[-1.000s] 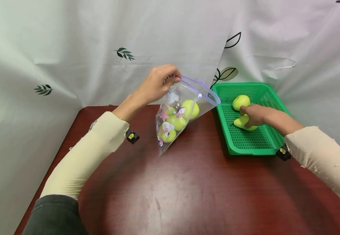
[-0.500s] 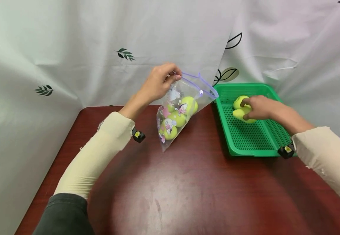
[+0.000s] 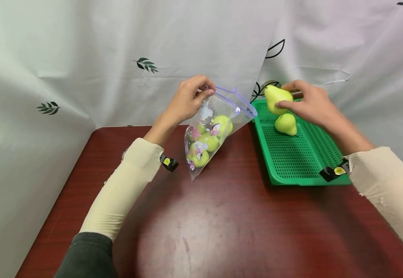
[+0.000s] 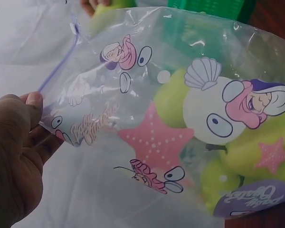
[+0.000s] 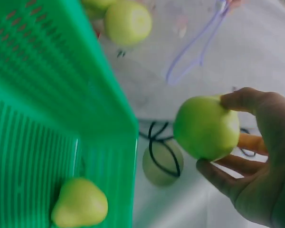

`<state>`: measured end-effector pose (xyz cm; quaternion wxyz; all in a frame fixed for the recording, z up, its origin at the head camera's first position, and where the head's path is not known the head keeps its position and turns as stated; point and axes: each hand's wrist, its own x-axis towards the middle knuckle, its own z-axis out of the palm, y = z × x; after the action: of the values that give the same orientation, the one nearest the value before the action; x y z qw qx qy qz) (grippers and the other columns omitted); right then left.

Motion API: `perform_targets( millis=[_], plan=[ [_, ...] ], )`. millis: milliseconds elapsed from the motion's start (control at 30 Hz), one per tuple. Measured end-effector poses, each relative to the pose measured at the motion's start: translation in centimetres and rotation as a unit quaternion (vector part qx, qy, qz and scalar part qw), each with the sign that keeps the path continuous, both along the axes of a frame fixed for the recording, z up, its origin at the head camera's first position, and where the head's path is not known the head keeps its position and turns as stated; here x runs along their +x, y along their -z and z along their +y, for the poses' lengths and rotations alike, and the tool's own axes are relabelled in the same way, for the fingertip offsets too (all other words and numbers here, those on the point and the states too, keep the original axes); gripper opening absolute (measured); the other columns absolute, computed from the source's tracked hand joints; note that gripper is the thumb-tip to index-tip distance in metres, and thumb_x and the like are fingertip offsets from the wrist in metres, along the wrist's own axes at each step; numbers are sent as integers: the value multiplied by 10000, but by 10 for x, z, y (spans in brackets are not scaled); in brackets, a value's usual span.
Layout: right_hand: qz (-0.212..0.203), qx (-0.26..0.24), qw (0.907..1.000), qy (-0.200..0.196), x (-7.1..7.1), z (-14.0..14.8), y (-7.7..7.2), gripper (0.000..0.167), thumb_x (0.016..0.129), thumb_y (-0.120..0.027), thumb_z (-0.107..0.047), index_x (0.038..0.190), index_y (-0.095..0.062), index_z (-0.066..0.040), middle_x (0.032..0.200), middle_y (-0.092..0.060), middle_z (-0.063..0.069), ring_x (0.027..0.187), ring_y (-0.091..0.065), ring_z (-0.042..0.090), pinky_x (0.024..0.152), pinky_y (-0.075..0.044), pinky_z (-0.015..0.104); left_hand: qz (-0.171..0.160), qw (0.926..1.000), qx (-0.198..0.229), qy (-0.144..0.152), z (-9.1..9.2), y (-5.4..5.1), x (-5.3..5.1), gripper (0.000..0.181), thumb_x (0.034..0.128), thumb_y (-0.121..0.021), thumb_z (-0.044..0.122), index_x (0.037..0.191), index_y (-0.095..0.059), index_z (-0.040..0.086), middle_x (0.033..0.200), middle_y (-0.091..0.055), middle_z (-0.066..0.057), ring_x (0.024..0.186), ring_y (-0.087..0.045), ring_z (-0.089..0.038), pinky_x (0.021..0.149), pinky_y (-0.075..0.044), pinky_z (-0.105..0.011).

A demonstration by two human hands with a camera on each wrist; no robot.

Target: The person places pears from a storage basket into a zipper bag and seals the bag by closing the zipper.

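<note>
My left hand (image 3: 191,98) pinches the upper corner of a clear zip bag (image 3: 206,112) with a purple slider edge and cartoon sea prints. The bag's mouth gapes toward the right, and several yellow-green pears (image 3: 208,142) lie inside it. With thumb and fingers, my right hand (image 3: 310,102) grips a pear (image 3: 277,98) above the back of the green basket (image 3: 274,170). One other pear (image 3: 286,124) lies on the basket floor below. In the right wrist view the held pear (image 5: 206,127) shows its rounded end, outside the basket's rim.
A dark red wooden table (image 3: 201,216) bears the basket at the right. Behind and beside it hangs a white curtain (image 3: 111,58) with leaf prints, close to the basket's far rim. Small black cameras (image 3: 169,163) sit on both wrists.
My right hand has lifted a pear up from the basket toward its back rim, uncovering the other pear below. My left hand keeps holding the bag nearly in place.
</note>
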<state>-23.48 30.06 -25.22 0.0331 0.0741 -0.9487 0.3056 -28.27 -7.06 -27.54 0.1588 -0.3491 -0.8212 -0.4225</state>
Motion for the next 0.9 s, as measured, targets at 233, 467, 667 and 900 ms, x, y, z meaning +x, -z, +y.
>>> perform_targets(
  millis=[233, 467, 667, 900],
  plan=[
    [134, -844, 9963, -9, -7, -34, -1, 722, 1021, -821, -525, 1599, -596, -156, 1628, -643, 156, 1475, -653, 418, 1199, -560, 552, -21, 10000, 84, -5, -1, 4, 0, 122, 1113, -700, 84, 1133, -760, -20, 1135, -763, -153, 1015, -693, -230, 948, -621, -359],
    [71, -993, 9945, -316, -11, -61, 5, 688, 1001, -853, -482, 1533, -600, -128, 1603, -649, 165, 1467, -658, 403, 1193, -548, 600, 5, 10000, 62, 34, -1, 5, 1, 116, 1112, -699, 83, 1127, -756, -17, 1130, -760, -149, 1020, -697, -229, 931, -621, -346],
    [-50, -909, 9939, -617, -8, -73, 11, 675, 1030, -816, -507, 1547, -596, -133, 1613, -627, 154, 1477, -643, 400, 1162, -551, 622, 20, 9999, 80, 66, -1, 6, 0, 114, 1113, -695, 85, 1125, -750, -15, 1128, -752, -147, 1014, -689, -225, 918, -613, -337],
    [-106, -806, 9927, -888, -6, -69, 16, 573, 1114, -707, -470, 1574, -591, -148, 1593, -642, 171, 1477, -626, 376, 1158, -531, 619, 126, 9999, 66, 95, -1, 6, 0, 118, 1116, -692, 84, 1120, -754, -16, 1111, -751, -152, 1006, -679, -231, 912, -602, -328]
  ],
)
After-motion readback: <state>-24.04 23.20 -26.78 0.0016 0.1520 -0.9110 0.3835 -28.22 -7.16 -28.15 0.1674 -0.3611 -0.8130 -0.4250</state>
